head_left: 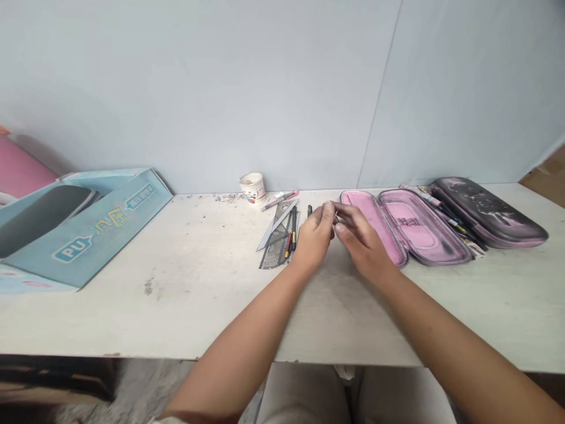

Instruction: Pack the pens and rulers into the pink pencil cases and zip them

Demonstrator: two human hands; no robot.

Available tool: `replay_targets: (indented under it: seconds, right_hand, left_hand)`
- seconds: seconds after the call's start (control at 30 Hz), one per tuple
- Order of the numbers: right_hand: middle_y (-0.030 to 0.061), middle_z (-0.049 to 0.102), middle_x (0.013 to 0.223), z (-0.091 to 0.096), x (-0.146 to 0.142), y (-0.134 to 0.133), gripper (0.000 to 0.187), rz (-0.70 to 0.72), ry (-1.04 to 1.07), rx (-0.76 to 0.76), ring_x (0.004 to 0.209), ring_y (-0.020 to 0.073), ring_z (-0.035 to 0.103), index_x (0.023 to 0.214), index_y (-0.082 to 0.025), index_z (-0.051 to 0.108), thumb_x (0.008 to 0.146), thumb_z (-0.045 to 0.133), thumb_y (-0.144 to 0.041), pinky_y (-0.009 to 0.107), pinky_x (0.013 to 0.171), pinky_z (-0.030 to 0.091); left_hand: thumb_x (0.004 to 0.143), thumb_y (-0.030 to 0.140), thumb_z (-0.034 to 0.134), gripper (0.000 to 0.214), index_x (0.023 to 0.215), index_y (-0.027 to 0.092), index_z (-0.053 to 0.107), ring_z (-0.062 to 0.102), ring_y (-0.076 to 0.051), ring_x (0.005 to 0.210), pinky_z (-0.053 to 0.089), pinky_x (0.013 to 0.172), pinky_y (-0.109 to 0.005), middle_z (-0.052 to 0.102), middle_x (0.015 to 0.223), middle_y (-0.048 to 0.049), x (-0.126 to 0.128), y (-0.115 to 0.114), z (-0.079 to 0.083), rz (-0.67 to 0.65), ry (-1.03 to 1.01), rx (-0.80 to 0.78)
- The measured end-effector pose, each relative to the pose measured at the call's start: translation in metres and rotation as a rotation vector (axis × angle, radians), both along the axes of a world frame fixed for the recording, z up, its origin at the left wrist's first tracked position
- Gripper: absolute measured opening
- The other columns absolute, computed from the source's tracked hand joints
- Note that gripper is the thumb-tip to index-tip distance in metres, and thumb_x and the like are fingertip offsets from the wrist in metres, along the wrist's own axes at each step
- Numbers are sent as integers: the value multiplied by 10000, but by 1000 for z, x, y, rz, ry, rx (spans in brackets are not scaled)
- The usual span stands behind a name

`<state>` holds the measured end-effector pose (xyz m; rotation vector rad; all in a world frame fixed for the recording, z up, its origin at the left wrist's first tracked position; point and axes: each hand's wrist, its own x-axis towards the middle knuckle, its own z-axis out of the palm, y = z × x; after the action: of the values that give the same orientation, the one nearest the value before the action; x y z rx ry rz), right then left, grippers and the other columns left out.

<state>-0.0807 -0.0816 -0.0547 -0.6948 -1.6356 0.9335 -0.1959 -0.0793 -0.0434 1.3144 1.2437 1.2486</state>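
Note:
Over the middle of the table, my left hand point(314, 237) and my right hand point(362, 241) meet at the fingertips. Both are closed, and whatever lies between them is too small or hidden to name. Just left of my left hand lie a dark see-through ruler point(274, 254) with a protractor scale, a pale set square point(266, 235), a black pen point(294, 227) and a short red-and-black pencil point(288, 246). Behind the fingers pokes the end of a black pen point(309, 209). An unzipped pink pencil case point(426, 221) lies open right of my right hand, partly behind it.
A dark, closed-looking pencil case point(489, 206) with pens along its left side sits at the right. A paper cup point(253, 188) and a pinkish pen point(280, 200) are near the wall. At the left stands a light-blue box point(106, 227) with a dark object inside.

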Motion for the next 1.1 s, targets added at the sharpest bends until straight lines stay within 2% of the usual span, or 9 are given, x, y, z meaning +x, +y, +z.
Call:
replay_targets:
  seconds: [0.1, 0.17, 0.27, 0.43, 0.53, 0.7, 1.1]
  right_hand:
    - [40, 459, 1297, 1, -7, -9, 437, 51, 29, -13, 1212, 186, 407, 1234, -287, 438, 824, 505, -422, 373, 1011, 342]
    - [44, 457, 1278, -2, -12, -13, 418, 105, 56, -89, 1199, 180, 409, 1210, -278, 430, 827, 499, -429, 371, 992, 360]
    - [51, 517, 1100, -11, -19, -14, 346, 241, 68, -300, 1058, 172, 489, 1069, -231, 468, 831, 461, -483, 375, 899, 432]
    - [27, 503, 931, -23, -26, -11, 387, 452, 177, -611, 881, 152, 524, 891, -207, 480, 801, 430, -580, 371, 804, 477]
    - [25, 508, 922, -22, -25, -11, 408, 479, 253, -686, 853, 148, 529, 896, -209, 502, 795, 422, -596, 371, 817, 469]
    - [19, 526, 908, -20, -24, -10, 393, 463, 270, -721, 829, 146, 534, 913, -219, 516, 791, 444, -585, 365, 805, 467]
    - [23, 517, 883, -22, -23, -6, 449, 455, 200, -703, 801, 142, 537, 905, -202, 511, 776, 425, -623, 351, 771, 483]
  left_hand:
    - [795, 591, 344, 428, 630, 198, 386, 177, -43, 306, 135, 333, -174, 213, 409, 94, -7, 3, 8, 8, -271, -126]
    - [786, 566, 351, 398, 620, 205, 358, 125, -42, 281, 81, 313, -171, 183, 390, 103, -17, 4, 13, 5, -453, -167]
    - [774, 564, 346, 392, 621, 203, 358, 122, -45, 263, 89, 288, -167, 184, 373, 106, -30, 5, 17, -38, -690, -146]
    - [785, 555, 357, 409, 627, 182, 413, 156, -44, 251, 111, 272, -164, 209, 362, 104, -36, 5, 19, -153, -931, -165]
    - [800, 512, 364, 381, 627, 179, 433, 167, -47, 248, 105, 271, -165, 214, 357, 100, -34, 4, 18, -177, -991, -160]
    - [806, 532, 351, 408, 636, 176, 455, 170, -48, 256, 107, 277, -166, 224, 358, 96, -33, 4, 16, -157, -998, -151]
    - [804, 493, 360, 363, 649, 182, 465, 180, -52, 253, 113, 281, -170, 243, 361, 92, -29, 5, 12, -119, -977, -151]
